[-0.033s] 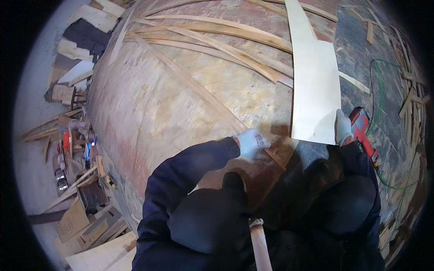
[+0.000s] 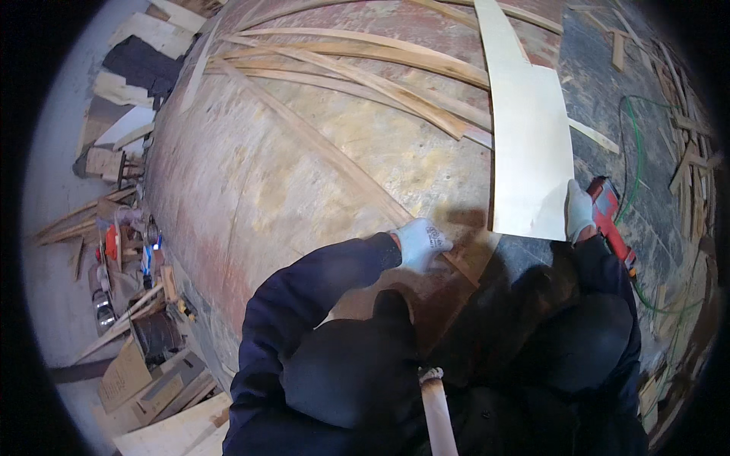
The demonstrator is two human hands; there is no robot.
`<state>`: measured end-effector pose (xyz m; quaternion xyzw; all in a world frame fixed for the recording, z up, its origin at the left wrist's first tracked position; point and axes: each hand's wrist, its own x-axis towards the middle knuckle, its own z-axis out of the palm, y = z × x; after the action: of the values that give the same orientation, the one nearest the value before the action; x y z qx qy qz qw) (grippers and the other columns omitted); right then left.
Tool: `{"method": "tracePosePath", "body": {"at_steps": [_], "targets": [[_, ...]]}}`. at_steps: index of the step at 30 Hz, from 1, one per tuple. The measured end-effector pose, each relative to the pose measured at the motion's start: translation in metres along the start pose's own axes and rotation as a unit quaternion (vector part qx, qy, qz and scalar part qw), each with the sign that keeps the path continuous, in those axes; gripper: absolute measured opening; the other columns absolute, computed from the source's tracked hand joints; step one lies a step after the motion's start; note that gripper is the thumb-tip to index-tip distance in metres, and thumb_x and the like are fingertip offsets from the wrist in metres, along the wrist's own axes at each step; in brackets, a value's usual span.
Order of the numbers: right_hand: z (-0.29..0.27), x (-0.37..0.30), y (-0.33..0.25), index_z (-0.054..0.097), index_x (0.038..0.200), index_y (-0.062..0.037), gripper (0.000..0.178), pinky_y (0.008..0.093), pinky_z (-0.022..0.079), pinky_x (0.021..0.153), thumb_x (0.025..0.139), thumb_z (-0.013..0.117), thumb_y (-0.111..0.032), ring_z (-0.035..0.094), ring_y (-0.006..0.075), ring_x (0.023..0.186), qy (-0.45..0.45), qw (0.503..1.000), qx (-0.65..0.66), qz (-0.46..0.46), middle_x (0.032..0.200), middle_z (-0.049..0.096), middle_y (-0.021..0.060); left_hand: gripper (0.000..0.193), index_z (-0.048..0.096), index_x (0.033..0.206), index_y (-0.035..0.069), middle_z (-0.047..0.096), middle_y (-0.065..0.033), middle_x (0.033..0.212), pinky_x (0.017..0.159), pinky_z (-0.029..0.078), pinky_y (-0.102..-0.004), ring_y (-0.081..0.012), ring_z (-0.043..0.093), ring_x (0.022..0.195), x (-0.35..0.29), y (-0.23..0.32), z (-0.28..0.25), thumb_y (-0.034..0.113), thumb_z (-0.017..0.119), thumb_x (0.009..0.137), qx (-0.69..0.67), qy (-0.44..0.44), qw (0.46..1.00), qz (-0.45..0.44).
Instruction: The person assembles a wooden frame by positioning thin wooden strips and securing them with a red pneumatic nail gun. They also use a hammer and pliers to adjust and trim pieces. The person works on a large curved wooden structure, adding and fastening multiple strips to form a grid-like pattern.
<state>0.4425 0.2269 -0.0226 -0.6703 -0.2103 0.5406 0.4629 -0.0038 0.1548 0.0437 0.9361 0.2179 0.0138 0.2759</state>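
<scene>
A gloved left hand [image 2: 420, 245] curls over a long, thin strip of wood [image 2: 357, 179] near its closer end, apparently grasping it, on a broad, worn table [image 2: 281, 190]. The strip runs diagonally from the far left toward the person, its short end showing past the fingers. A gloved right hand [image 2: 580, 211] rests at the right edge of a pale board [image 2: 532, 152], just beside a red power tool [image 2: 610, 220]; whether it grips either cannot be told.

The strip looks light and fairly stiff across a short span, but likely to flex and whip along its length, and its raw edges could shed splinters. It would probably be steadiest with one hand near the close end and another farther up. The board, broad and seemingly thin, looks light as well, smooth enough to slide; its long edges offer the better hold, while its narrowing far end may be easier to snap. More wooden strips [image 2: 426, 64] lie fanned across the table's far side, some meeting the board.

At lower left, a piece of brown cardboard [image 2: 125, 376], perhaps a folded box, sits among scrap wood [image 2: 171, 437]; any contents cannot be made out.
</scene>
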Motion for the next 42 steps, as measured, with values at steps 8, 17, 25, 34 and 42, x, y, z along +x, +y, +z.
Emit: {"method": "tracePosePath", "body": {"at_steps": [8,17,25,34,42], "targets": [[-0.043,-0.042,-0.02,0.069,0.104,0.0086,0.046,0.0338,0.048,0.069,0.105,0.056,-0.036,0.06,0.0145,0.075,0.114,0.98,-0.122,-0.11,0.087,0.067,0.0034,0.031,0.076,0.104,0.009,0.074,-0.0141,0.093,0.075,0.058,-0.0426,-0.0342,0.072,0.087,0.007,0.016,0.01,0.033,0.072,0.085,-0.107,-0.125,0.984,-0.069],[-0.075,-0.104,-0.061,0.064,0.123,0.006,0.048,0.0302,0.055,0.078,0.109,0.052,-0.039,0.069,0.0162,0.088,0.058,0.989,0.031,-0.133,0.106,0.073,0.0101,0.051,0.076,0.119,0.017,0.075,-0.0186,0.098,0.084,0.056,-0.0465,-0.0389,0.071,0.096,0.052,-0.024,-0.072,0.057,0.06,0.092,0.048,-0.234,0.965,-0.11],[-0.095,-0.122,-0.049,0.068,0.105,0.0007,0.04,0.0294,0.05,0.071,0.109,0.051,-0.035,0.062,0.0105,0.079,0.069,0.989,0.012,-0.131,0.094,0.069,0.002,0.063,0.075,0.118,0.012,0.074,-0.0171,0.116,0.09,0.055,-0.0453,-0.0344,0.071,0.109,0.082,-0.115,-0.18,0.065,0.059,0.088,0.206,-0.248,0.931,-0.174],[-0.092,-0.141,-0.03,0.071,0.105,0.0016,0.033,0.0279,0.048,0.073,0.106,0.057,-0.028,0.061,0.0098,0.081,0.145,0.986,0.005,-0.083,0.094,0.069,-0.0013,0.034,0.064,0.122,0.012,0.064,-0.0099,0.114,0.104,0.038,-0.0476,-0.0298,0.059,0.113,0.146,-0.15,-0.165,0.032,0.061,0.095,0.264,0.17,0.943,-0.113],[-0.121,-0.17,-0.033,0.071,0.106,0.0035,0.033,0.0272,0.049,0.074,0.106,0.059,-0.027,0.061,0.0106,0.08,0.242,0.968,-0.028,-0.058,0.095,0.07,0.001,0.044,0.06,0.135,0.007,0.056,-0.0141,0.137,0.114,0.033,-0.0482,-0.0314,0.046,0.135,0.152,-0.116,-0.046,0.031,0.057,0.097,0.134,0.198,0.971,0.019]]}}
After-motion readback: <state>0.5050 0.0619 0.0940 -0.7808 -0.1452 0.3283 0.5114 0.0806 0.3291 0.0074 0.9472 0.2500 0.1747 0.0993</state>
